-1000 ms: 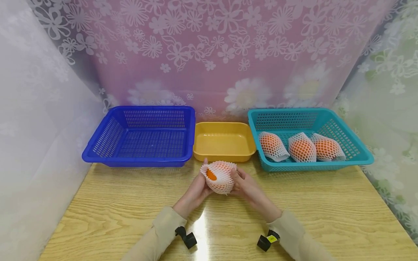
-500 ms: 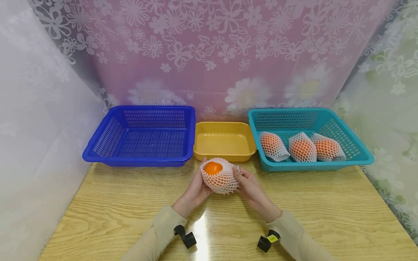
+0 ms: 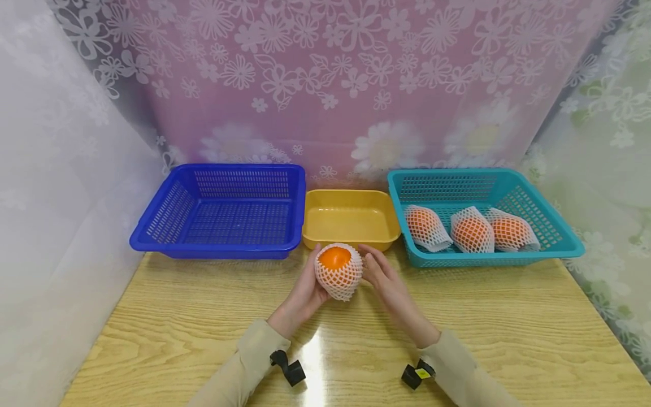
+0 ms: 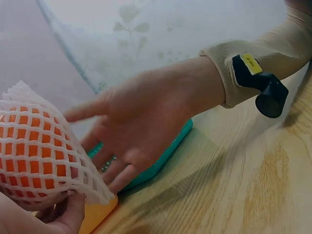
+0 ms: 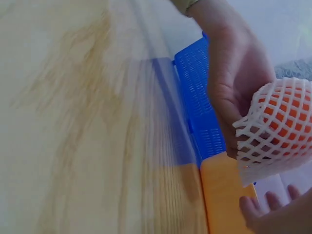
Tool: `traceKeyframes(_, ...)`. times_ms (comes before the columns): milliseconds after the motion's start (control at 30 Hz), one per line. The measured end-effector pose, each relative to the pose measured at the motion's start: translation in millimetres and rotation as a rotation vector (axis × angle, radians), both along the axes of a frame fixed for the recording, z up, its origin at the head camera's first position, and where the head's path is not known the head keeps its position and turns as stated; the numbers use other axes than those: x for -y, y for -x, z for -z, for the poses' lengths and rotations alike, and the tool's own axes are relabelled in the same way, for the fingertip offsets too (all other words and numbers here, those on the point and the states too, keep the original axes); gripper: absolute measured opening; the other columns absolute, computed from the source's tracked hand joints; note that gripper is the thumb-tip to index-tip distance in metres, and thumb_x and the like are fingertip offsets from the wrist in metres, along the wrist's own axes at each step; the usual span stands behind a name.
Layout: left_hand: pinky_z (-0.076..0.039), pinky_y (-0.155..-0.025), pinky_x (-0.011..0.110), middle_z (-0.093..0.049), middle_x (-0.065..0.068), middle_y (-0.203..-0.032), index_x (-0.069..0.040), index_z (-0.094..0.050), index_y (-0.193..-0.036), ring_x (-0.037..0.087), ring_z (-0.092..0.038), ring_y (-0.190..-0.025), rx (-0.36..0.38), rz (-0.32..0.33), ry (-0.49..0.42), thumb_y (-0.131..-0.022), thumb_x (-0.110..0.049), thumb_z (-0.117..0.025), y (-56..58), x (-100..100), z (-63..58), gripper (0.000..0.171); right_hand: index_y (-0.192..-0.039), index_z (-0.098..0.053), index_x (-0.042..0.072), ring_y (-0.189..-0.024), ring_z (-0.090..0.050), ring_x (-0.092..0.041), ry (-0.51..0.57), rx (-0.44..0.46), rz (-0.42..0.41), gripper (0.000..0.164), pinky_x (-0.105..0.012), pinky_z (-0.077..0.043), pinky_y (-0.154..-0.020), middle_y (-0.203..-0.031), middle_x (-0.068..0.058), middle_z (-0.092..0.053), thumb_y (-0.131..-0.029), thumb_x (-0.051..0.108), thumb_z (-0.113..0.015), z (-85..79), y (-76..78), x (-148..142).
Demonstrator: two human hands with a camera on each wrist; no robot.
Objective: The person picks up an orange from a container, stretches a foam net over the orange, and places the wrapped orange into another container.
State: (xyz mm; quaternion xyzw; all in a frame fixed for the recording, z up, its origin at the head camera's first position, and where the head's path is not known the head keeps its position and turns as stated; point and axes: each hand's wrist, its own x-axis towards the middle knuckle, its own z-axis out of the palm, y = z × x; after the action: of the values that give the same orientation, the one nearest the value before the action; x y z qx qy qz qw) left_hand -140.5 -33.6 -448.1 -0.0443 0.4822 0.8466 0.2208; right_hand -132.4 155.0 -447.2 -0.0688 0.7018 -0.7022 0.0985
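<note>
An orange fruit [image 3: 335, 259] in a white foam net sleeve [image 3: 339, 280] is held up over the front of the table, its bare orange top showing through the sleeve's opening. My left hand [image 3: 303, 291] grips it from the left; in the left wrist view the thumb [image 4: 74, 212] presses on the net's edge. Just right of the sleeve is my right hand [image 3: 390, 282], fingers loosely extended and holding nothing. The left wrist view shows its spread palm [image 4: 146, 117] facing the fruit. From the right wrist camera, the left hand [image 5: 239, 73] curls around the sleeve's far side.
A yellow basin [image 3: 351, 226] stands just beyond the hands. On its left is a blue basket [image 3: 224, 249]; on its right a teal basket [image 3: 493, 259] bears 3 netted fruits, the middle one [image 3: 473, 232] upright. Curtains hang behind and beside the wooden table [image 3: 203, 316].
The fruit has been turned so its bare top faces up, and more orange shows. My right hand has let go of the sleeve and opened; the left keeps its grip.
</note>
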Motion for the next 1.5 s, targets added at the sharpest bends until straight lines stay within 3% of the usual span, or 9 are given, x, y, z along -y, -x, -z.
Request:
traceKeyframes(133,-0.055,-0.082,0.025,-0.058,0.013,-0.130,-0.003,-0.040,-0.150,0.012,-0.063,-0.100,-0.016,0.003,0.024,-0.105,-0.061,-0.029,-0.5,0,-1.7,0.074,-0.157,-0.032,0.013,-0.144,-0.037,-0.033,-0.087,-0.162,-0.077,0.063,-0.044,-0.037,-0.115,-0.160,-0.013,-0.034,-0.102,0.016,-0.063,-1.5,-5.1,5)
traceKeyframes(267,-0.055,-0.088,0.030,-0.057,0.022,-0.137,-0.003,-0.039,-0.152,0.016,-0.064,-0.106,-0.082,0.028,0.118,-0.105,-0.064,-0.023,-2.3,1,-4.8,0.079,-0.158,-0.027,0.017,-0.146,-0.033,-0.032,-0.100,-0.202,-0.087,0.089,-0.047,-0.031,-0.118,-0.159,-0.011,-0.034,-0.087,0.009,-0.081,0.0,-9.5,11)
traceKeyframes(467,-0.033,-0.116,0.049,-0.040,0.018,-0.155,-0.007,-0.035,-0.157,0.030,-0.041,-0.140,-0.333,0.020,0.408,-0.107,-0.060,-0.018,-1.4,3,-13.3,0.074,-0.155,-0.032,0.015,-0.141,-0.040,-0.029,-0.106,-0.149,0.014,0.074,-0.039,-0.036,-0.116,-0.152,-0.013,-0.042,-0.094,0.010,-0.072,1.0,-11.1,10)
traceKeyframes(567,-0.029,-0.119,0.052,-0.041,0.016,-0.155,-0.013,-0.034,-0.158,0.032,-0.039,-0.143,-0.433,0.033,0.465,-0.109,-0.051,-0.033,-2.5,1,-18.5,0.062,-0.157,-0.030,0.013,-0.136,-0.045,-0.032,-0.115,-0.129,0.001,0.070,-0.029,-0.045,-0.107,-0.151,-0.017,-0.043,-0.098,0.015,-0.067,2.2,-10.3,8)
traceKeyframes(733,-0.044,-0.108,0.046,-0.054,0.014,-0.143,-0.016,-0.043,-0.149,0.028,-0.054,-0.127,-0.515,0.011,0.433,-0.105,-0.033,-0.057,-6.4,-6,-16.3,0.049,-0.159,-0.022,0.013,-0.130,-0.050,-0.036,-0.182,-0.139,-0.047,0.079,-0.035,-0.050,-0.099,-0.150,-0.023,-0.041,-0.097,0.022,-0.071,3.4,-12.7,10)
traceKeyframes(900,-0.046,-0.105,0.039,-0.055,0.014,-0.143,-0.008,-0.050,-0.141,0.025,-0.054,-0.125,-0.563,-0.054,0.403,-0.108,-0.022,-0.051,-5.7,-9,-9.5,0.036,-0.159,-0.019,0.014,-0.131,-0.050,-0.034,-0.283,-0.177,-0.025,0.093,-0.046,-0.046,-0.105,-0.149,-0.021,-0.043,-0.090,0.023,-0.080,3.5,-15.9,15)
traceKeyframes(1133,-0.042,-0.111,0.042,-0.052,0.013,-0.146,-0.011,-0.045,-0.150,0.024,-0.052,-0.131,-0.552,-0.013,0.388,-0.110,-0.029,-0.045,-5.6,-5,-12.6,0.044,-0.154,-0.028,0.014,-0.121,-0.053,-0.029,-0.211,-0.181,-0.005,0.081,-0.033,-0.052,-0.094,-0.143,-0.016,-0.045,-0.090,0.016,-0.079,-9.9,-14.8,13)
traceKeyframes(1300,-0.033,-0.117,0.051,-0.047,0.013,-0.153,-0.005,-0.043,-0.152,0.028,-0.040,-0.144,-0.581,-0.001,0.352,-0.113,-0.038,-0.030,-3.5,-1,-16.3,0.053,-0.153,-0.031,0.011,-0.117,-0.055,-0.033,-0.277,-0.267,0.098,0.079,-0.043,-0.052,-0.092,-0.140,-0.019,-0.048,-0.089,0.015,-0.077,-39.6,-0.4,-10)
traceKeyframes(1500,-0.042,-0.108,0.057,-0.059,0.021,-0.138,0.006,-0.058,-0.132,0.034,-0.049,-0.134,-0.588,-0.023,0.362,-0.113,-0.035,-0.026,-0.8,-1,-16.7,0.055,-0.159,-0.020,0.026,-0.126,-0.050,-0.042,-0.470,-0.353,0.319,0.089,-0.062,-0.049,-0.093,-0.152,-0.020,-0.035,-0.091,0.031,-0.077,-74.4,32.6,-70)
